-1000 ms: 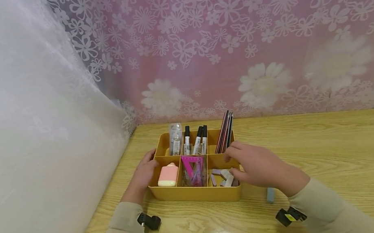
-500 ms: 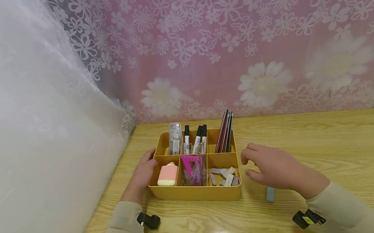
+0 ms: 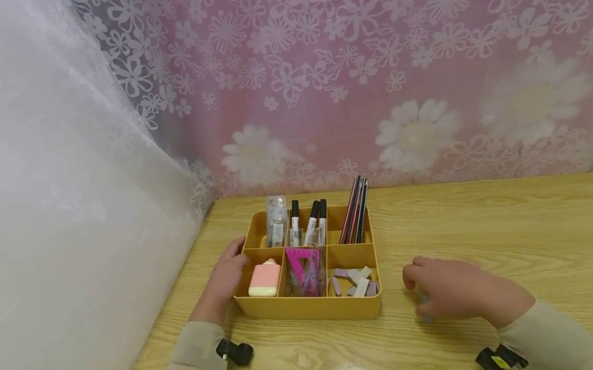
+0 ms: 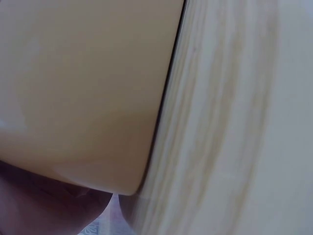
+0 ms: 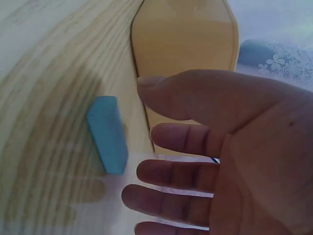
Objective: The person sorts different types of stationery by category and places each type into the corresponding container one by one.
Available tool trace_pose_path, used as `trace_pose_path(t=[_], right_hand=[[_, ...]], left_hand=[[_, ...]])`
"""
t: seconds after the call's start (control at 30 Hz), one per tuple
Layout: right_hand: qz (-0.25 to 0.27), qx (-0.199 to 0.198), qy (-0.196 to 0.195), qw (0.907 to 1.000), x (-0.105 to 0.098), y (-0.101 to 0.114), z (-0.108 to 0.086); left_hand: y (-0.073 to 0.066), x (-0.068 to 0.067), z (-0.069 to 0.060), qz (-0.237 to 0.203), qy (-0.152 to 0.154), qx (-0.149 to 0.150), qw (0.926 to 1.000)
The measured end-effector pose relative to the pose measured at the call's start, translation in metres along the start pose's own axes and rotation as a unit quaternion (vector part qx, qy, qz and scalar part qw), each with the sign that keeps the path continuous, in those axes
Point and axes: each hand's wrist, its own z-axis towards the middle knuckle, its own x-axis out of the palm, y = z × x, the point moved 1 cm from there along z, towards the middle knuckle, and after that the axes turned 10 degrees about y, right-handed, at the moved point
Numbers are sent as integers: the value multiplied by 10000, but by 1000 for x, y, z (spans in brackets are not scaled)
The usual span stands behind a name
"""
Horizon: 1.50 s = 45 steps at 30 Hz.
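Observation:
A yellow desk organizer (image 3: 311, 313) with several compartments stands on the wooden table. My left hand (image 3: 224, 282) rests along its left wall; in the left wrist view, skin of that hand (image 4: 54, 208) shows past the wall's edge. Right of the organizer, my right hand (image 3: 461, 288) hovers low over a small light blue block (image 5: 108, 134), which looks like an eraser. In the right wrist view the thumb and fingers are spread loosely beside the block, apart from it. The hand mostly covers the block in the head view. Similar lilac and white blocks (image 3: 362, 285) lie in the organizer's front right compartment.
Other compartments hold a pink bottle (image 3: 265, 278), a magenta set square (image 3: 304, 269), black-capped markers (image 3: 311, 222), clear packages (image 3: 277, 221) and a bundle of thin pencils (image 3: 356, 211). A white sheet (image 3: 49, 187) hangs at left, and a pink floral curtain (image 3: 348, 71) behind.
My right hand has drawn back from the front right compartment, moved right and lowered over the blue block on the table. The left hand stays at the organizer.

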Motion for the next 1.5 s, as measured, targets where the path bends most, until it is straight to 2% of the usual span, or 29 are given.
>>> trace_pose_path(t=[0.13,0.37,0.63,0.8,0.93,1.07,1.33,1.5], right_hand=[[126,19,40,9999,5,-2,0],[5,95,54,9999,8,-2,2],[-43,177,77,9998,13,-2,3],[-91,143,29,9999,13,-2,3],[-289,67,-181,9994,9,0,5],[-444,-75,-499,9977,0,3,6],[-588,-545,-1372,9873,-16,15,10],[-620,-733,-1647,9817,-25,27,14]], left_hand=[[0,1,0,15,29,17,10000],[-1,1,0,-65,-19,-72,10000],[-1,0,1,-189,122,53,9997],[-13,1,-5,-318,272,-18,9991],[-29,5,-16,-306,315,-82,9990],[-37,8,-22,-275,292,-127,9991],[-36,8,-21,-275,257,-129,9992],[-34,7,-19,-231,247,-206,9992]])
